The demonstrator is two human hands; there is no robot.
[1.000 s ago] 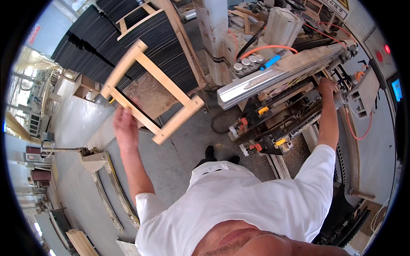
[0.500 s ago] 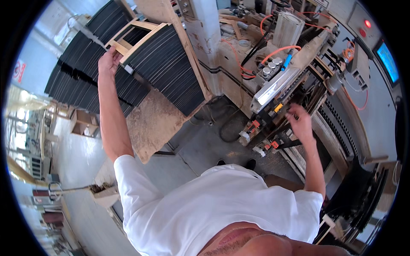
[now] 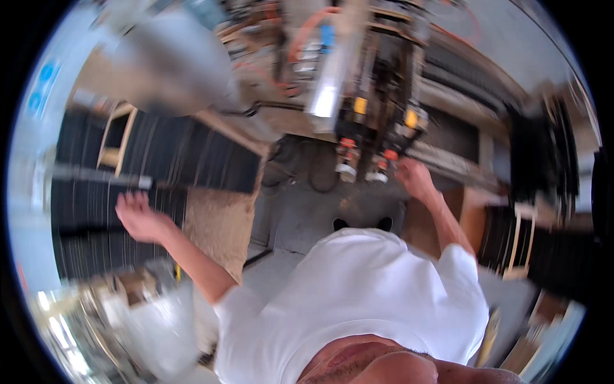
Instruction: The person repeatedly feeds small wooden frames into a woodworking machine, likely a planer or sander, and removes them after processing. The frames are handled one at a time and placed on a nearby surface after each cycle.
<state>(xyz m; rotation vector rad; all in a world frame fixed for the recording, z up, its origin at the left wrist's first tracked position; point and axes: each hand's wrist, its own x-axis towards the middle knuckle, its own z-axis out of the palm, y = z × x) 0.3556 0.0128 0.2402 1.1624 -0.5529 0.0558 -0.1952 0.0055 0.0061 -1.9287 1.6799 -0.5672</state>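
Note:
My left hand (image 3: 139,216) is open, its fingers apart and holding nothing. It hovers by the stacks of dark, thin-edged pieces (image 3: 83,208) on the left. A pale wooden frame (image 3: 128,137) lies across the far stack, apart from that hand. My right hand (image 3: 416,179) is beside the near end of a machine with orange-and-white clamp ends (image 3: 389,155). Its fingers are loosely bent and somewhat blurred, with nothing visible in them. I cannot tell whether it touches the machine.
A worn board (image 3: 220,224) carries the dark stacks. The machine's long metal rail (image 3: 329,83) runs ahead of me. At right stand another dark stack (image 3: 495,240) with a pale wooden frame (image 3: 517,240) and black hanging material (image 3: 537,153). Cables lie on the grey floor (image 3: 300,211).
The view has swung to the right. My left hand has let go of the pale wooden frame and come back from it. My right hand is now nearer the clamp ends.

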